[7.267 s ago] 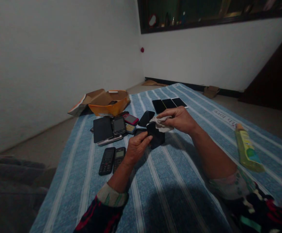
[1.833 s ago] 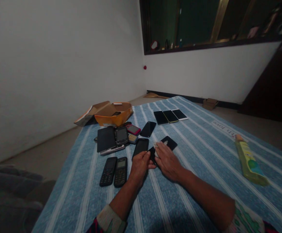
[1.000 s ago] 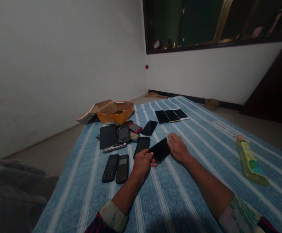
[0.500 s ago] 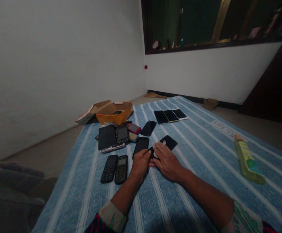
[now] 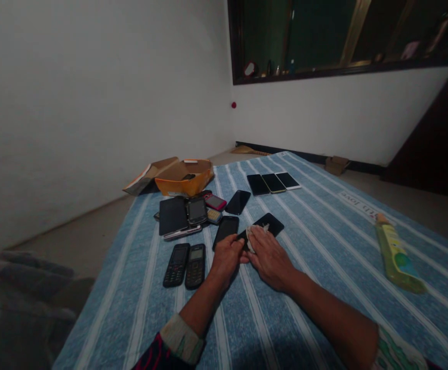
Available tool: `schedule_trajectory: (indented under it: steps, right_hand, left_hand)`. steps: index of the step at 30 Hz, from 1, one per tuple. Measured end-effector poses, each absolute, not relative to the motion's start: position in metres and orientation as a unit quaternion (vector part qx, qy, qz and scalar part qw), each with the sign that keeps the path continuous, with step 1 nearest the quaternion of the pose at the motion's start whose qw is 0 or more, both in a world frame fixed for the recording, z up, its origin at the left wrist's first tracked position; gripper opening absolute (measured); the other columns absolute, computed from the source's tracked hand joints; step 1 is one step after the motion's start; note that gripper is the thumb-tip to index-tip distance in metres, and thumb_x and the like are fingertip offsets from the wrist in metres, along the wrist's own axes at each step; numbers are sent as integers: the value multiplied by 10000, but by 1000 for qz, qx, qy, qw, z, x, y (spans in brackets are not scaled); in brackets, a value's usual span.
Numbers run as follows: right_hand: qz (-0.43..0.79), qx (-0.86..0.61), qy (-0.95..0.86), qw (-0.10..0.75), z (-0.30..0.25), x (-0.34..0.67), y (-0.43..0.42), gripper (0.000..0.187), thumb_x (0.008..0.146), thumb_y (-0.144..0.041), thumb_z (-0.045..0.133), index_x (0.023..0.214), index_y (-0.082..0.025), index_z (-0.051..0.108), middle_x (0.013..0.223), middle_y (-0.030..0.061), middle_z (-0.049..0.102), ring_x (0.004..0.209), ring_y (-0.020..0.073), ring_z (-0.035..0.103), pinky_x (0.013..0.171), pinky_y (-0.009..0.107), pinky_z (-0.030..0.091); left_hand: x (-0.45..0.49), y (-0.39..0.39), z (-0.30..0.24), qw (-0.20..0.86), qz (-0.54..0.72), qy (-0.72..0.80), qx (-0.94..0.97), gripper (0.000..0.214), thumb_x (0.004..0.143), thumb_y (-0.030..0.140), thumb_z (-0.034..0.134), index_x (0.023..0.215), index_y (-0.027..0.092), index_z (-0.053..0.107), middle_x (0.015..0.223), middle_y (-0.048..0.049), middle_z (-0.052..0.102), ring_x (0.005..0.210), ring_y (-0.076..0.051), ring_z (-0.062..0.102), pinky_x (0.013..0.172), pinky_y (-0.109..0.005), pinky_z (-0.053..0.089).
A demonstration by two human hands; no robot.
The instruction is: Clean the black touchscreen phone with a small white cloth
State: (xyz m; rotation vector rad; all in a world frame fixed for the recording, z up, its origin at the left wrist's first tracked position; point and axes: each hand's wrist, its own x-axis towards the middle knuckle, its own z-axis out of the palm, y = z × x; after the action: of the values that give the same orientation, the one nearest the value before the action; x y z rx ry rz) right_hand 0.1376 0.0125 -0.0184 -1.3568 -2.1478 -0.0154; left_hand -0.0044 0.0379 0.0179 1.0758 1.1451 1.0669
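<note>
A dark smartphone (image 5: 272, 223) lies at an angle under my hands on the striped cloth. Its near end is gripped by my left hand (image 5: 227, 257), thumb on top. My right hand (image 5: 269, 257) presses a crumpled white tissue (image 5: 252, 239) flat against the screen, fingers together over it. Just beyond my left hand is another black smartphone (image 5: 226, 229), partly covered by that hand. Two black keypad phones (image 5: 176, 265) lie side by side to the left of my left wrist.
Several old phones are piled beside an open orange cardboard box (image 5: 185, 182). One smartphone (image 5: 238, 202) lies apart from the pile. Three smartphones (image 5: 274, 183) are lined up farther back. A bottle of yellow-green liquid (image 5: 399, 257) lies at the right on the blue striped cloth (image 5: 324, 226).
The whole view has shifted slightly. My left hand still grips the smartphone, and my right hand stays on the tissue over its screen, with little visible movement.
</note>
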Motion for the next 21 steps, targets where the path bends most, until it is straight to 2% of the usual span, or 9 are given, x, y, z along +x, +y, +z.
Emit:
schedule_trajectory:
  steps: [5,13,17,21]
  right_hand:
    - [-8,-544,-787,290,-20,153,27,479,967,-287,360,1387,-76,453,1462,193,430,1395,300,326,1113,504,307]
    - [-15,-599,-744,295,-26,176,54,458,975,-276,312,1356,-80,474,1425,203,468,1379,303,353,1104,519,308]
    - [-9,-574,-753,322,-29,169,53,454,956,-244,326,1348,-85,489,1400,197,494,1370,297,367,1101,519,326]
    - [23,-514,-798,314,-25,154,38,492,892,-148,344,1352,-50,490,1441,194,452,1397,273,324,1131,499,301]
  left_hand:
    - [-3,36,21,587,454,495,453,200,715,223,670,871,103,637,597,3,613,519,-119,607,492,-225,545]
    - [-3,36,20,586,455,500,448,208,717,194,682,885,86,625,569,-14,634,515,-138,630,469,-221,548]
    - [-3,37,19,586,456,498,447,202,701,175,687,877,92,634,540,5,615,495,-131,622,451,-205,536]
    - [-3,38,18,592,455,499,441,219,702,153,682,908,95,636,578,3,626,504,-128,636,458,-201,539]
